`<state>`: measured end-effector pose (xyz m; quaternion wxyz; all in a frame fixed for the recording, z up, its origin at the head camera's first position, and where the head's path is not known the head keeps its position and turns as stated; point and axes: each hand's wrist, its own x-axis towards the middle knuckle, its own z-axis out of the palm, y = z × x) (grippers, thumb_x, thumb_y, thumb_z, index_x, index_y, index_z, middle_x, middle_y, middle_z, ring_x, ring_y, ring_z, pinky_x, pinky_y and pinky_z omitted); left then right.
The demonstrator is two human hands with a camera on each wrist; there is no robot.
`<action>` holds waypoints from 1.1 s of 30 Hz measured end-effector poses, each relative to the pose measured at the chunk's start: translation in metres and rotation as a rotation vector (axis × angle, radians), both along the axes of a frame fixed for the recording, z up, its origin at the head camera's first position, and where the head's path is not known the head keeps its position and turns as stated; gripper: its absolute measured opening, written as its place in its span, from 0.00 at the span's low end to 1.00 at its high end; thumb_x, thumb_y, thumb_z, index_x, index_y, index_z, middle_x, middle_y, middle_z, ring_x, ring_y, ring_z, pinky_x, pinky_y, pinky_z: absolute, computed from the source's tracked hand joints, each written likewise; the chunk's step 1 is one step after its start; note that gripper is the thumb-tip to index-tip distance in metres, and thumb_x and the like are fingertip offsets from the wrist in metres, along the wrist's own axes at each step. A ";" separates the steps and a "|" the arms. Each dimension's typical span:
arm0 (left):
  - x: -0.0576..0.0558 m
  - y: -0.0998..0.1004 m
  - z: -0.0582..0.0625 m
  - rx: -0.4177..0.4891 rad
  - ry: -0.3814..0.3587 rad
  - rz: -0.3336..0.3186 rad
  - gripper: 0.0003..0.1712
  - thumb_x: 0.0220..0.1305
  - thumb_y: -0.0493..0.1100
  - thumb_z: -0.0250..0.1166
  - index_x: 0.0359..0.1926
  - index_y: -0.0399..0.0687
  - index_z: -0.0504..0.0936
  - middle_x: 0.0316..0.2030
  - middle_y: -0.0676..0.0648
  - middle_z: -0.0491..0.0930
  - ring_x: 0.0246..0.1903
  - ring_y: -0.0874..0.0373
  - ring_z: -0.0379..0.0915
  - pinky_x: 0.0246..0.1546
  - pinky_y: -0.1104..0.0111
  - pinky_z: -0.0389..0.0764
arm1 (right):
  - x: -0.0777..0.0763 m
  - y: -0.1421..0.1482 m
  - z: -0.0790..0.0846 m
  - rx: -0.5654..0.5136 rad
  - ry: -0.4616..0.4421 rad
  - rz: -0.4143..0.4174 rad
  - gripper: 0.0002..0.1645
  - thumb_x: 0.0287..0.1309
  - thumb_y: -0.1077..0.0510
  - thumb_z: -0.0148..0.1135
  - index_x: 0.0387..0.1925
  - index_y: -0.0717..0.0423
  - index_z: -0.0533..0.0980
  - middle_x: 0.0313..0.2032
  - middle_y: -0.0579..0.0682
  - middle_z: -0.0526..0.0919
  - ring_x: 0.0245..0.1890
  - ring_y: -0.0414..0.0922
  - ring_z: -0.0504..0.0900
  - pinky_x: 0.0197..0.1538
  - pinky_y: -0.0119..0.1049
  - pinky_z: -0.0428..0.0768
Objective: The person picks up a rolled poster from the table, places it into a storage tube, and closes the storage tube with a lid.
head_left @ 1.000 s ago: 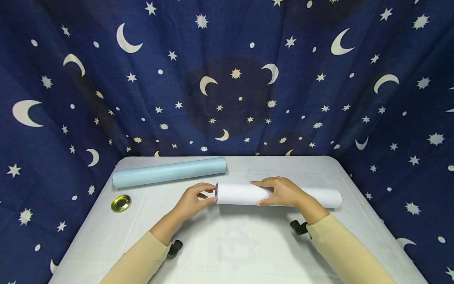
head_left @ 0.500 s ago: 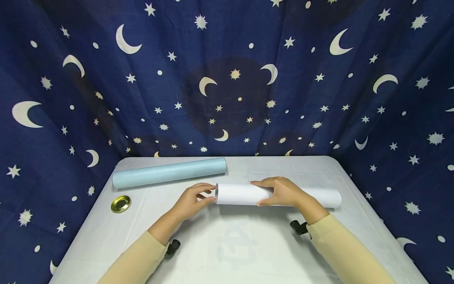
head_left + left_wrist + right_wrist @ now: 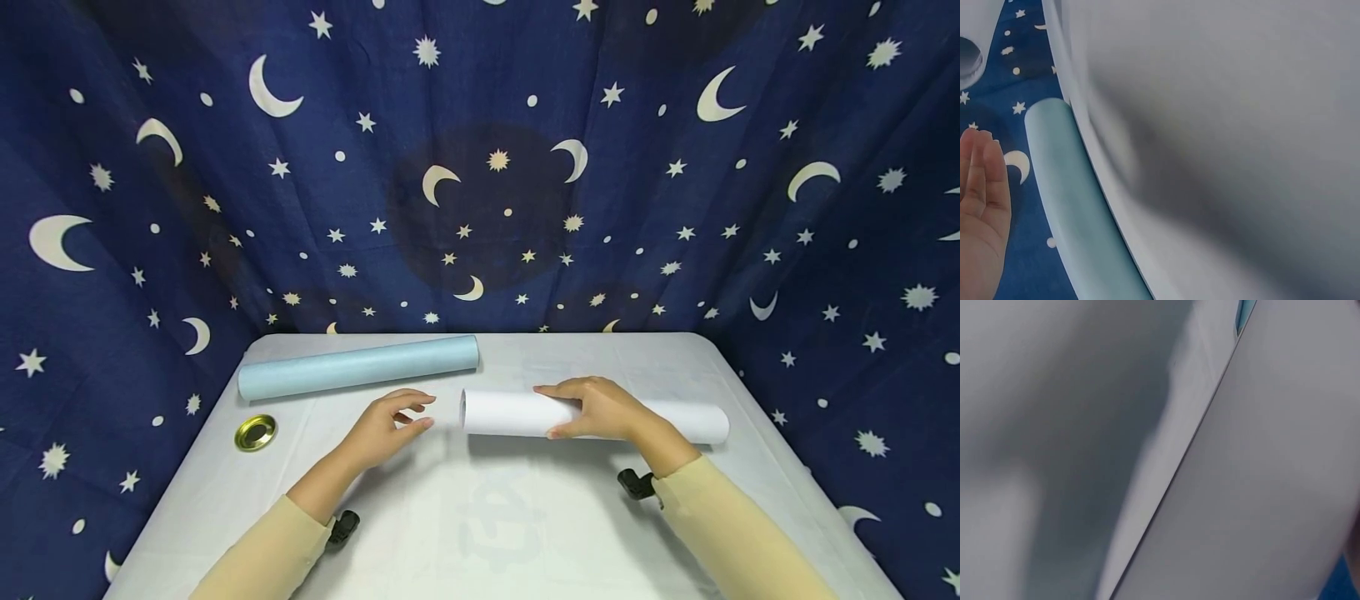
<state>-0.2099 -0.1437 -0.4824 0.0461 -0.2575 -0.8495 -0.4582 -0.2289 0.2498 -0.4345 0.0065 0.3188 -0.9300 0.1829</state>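
Note:
A white paper roll (image 3: 502, 412) lies crosswise over the middle of the table, its hollow left end facing my left hand. My right hand (image 3: 603, 408) grips the roll near its middle, thumb on the near side and fingers on the far side. My left hand (image 3: 386, 429) is held a short way left of the roll's end, its fingers apart from the roll and holding nothing. In the left wrist view the same left hand (image 3: 985, 212) shows its palm and loosely straight fingers, with the roll's open end (image 3: 971, 62) above them.
Behind the left hand lies a light blue roll (image 3: 360, 367), slightly slanted. A shiny gold ring-shaped lid (image 3: 256, 432) rests on the white tablecloth (image 3: 420, 542) at the left. A dark blue curtain (image 3: 480, 233) with moons and stars rises behind and on both sides.
My left hand has let go of the roll's left end and drawn back to the left. The right hand keeps its grip; the white roll has barely shifted.

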 end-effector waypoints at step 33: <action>0.016 -0.116 0.003 -0.183 0.114 0.334 0.18 0.69 0.45 0.67 0.55 0.41 0.83 0.52 0.42 0.82 0.50 0.44 0.79 0.49 0.50 0.81 | 0.003 0.018 0.003 0.039 -0.026 -0.030 0.45 0.43 0.29 0.75 0.65 0.36 0.77 0.55 0.45 0.84 0.55 0.48 0.82 0.55 0.51 0.79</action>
